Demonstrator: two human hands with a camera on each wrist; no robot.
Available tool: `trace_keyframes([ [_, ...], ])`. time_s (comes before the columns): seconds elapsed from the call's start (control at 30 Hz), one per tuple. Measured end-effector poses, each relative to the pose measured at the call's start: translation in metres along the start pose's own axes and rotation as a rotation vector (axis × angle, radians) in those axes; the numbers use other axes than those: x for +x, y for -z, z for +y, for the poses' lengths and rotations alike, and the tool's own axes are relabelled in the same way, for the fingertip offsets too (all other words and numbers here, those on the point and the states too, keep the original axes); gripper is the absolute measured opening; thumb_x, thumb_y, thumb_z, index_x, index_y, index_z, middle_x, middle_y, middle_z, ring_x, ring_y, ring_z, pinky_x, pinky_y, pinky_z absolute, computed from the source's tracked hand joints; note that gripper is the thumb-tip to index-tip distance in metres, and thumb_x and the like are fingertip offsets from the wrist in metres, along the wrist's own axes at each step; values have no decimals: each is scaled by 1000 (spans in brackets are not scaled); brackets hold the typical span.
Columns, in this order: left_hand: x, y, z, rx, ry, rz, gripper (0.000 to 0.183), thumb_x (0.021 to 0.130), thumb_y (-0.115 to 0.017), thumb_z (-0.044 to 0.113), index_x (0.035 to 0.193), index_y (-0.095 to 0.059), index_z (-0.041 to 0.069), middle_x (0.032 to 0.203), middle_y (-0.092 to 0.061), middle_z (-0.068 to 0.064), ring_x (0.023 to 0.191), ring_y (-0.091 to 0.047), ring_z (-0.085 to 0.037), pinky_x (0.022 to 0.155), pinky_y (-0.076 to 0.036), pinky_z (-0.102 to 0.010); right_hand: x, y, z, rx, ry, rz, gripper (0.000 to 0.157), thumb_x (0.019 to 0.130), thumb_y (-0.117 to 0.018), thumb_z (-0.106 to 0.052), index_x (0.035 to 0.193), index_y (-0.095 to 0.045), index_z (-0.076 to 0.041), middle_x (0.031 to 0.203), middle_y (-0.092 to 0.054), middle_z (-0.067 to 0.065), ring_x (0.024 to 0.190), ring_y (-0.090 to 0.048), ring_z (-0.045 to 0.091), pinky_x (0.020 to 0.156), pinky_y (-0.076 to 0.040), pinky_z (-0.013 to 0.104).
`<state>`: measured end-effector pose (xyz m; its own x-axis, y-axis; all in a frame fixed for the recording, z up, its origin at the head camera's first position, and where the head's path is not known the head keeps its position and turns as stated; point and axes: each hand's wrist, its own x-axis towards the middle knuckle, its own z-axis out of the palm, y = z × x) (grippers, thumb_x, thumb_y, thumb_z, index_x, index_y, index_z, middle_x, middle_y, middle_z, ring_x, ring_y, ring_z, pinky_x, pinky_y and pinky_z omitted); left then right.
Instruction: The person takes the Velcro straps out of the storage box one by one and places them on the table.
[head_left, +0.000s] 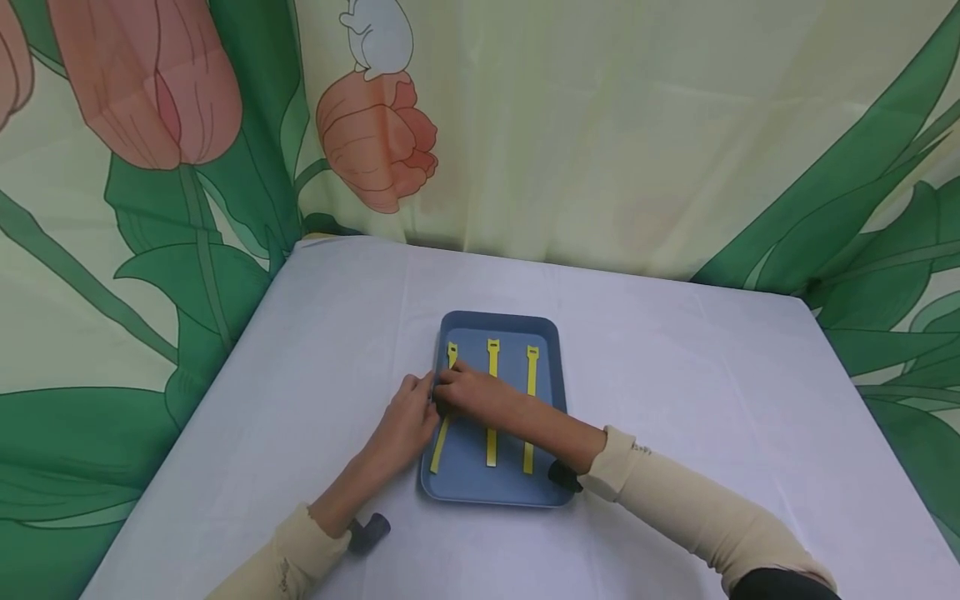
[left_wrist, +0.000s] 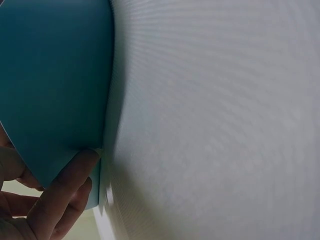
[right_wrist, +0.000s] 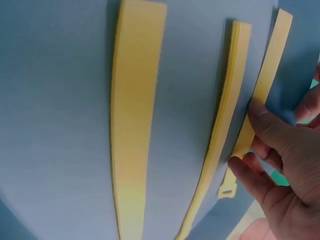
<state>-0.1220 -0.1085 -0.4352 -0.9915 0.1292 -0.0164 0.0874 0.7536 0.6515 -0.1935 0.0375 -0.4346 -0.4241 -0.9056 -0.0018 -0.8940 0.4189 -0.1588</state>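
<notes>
While the right grip (head_left: 472, 396) is narrow, its thumb and fingertips pinching the left yellow strap (right_wrist: 272, 60) partway along its length, the left grip (head_left: 408, 425) rests extended fingers on the outer left wall of the blue tray (head_left: 487, 490) (whether its thumb clamps the rim cannot be told). The pinched strap lies slanted inside the tray, running between the right fingertips, its slotted head beyond them. Right of it lie the middle strap (head_left: 491, 446) and the right strap (head_left: 532, 375), both lengthwise beneath the right arm. A white-covered worktop (head_left: 675, 400) bears the tray.
</notes>
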Motion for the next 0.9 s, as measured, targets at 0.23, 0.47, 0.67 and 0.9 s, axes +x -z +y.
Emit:
trace_keyframes([
  [0.23,0,0,0,0,6,-2,55,86,-58,-2,137,-39,-9,98,-46,-9,77,-48,-14,63,-47,-23,0,2,0,-9,5,-2,25,87,-67,-18,112,-70,-12,105,-61,3,90,-46,17,73,-43,17],
  [0.47,0,-1,-1,-8,-7,4,55,86,-58,-3,137,-39,-11,97,-45,-10,76,-48,-15,63,-47,-25,-1,4,-3,-98,44,14,26,87,-68,-20,112,-71,-14,111,-60,2,97,-49,14,78,-46,15],
  [0.67,0,-2,-2,-7,-10,5,55,85,-58,-3,137,-39,-10,97,-45,-9,76,-49,-14,64,-47,-24,-1,7,-5,-112,44,14,27,88,-66,-18,115,-69,-14,119,-58,4,104,-51,15,82,-48,18],
  [0.9,0,-1,-2,-5,-19,11,55,84,-59,-4,135,-40,-11,96,-46,-9,76,-50,-14,63,-48,-23,-1,15,-4,-58,36,23,27,85,-70,-20,111,-70,-13,111,-62,3,101,-54,15,85,-46,18],
])
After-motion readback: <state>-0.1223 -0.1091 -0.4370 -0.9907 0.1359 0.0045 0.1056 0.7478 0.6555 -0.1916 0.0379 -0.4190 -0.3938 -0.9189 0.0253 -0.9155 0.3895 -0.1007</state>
